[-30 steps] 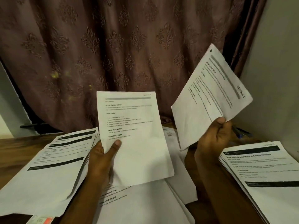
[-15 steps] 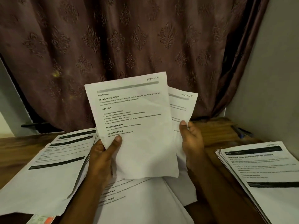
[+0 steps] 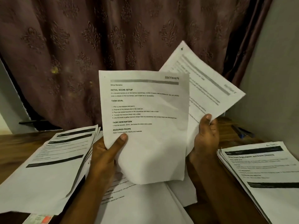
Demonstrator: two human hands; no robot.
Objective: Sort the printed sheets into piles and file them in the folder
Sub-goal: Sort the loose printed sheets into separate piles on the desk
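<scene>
left hand (image 3: 103, 152) fingers pinch Section 4 sheet (image 3: 145, 126) | right hand (image 3: 205, 138) fingers pinch tilted sheet (image 3: 210, 88) | curtain (image 3: 97, 38) behind

left hand (image 3: 103, 155): bare, no ring or glove; thumb with a short, trimmed nail
left forearm (image 3: 80, 201): bare below the hand, no sleeve, watch or band in view
right hand (image 3: 205, 138): bare, no ring or glove; short nail on the one fingertip that shows
right forearm (image 3: 215, 188): bare below the hand, no sleeve or wristwear in view
</scene>
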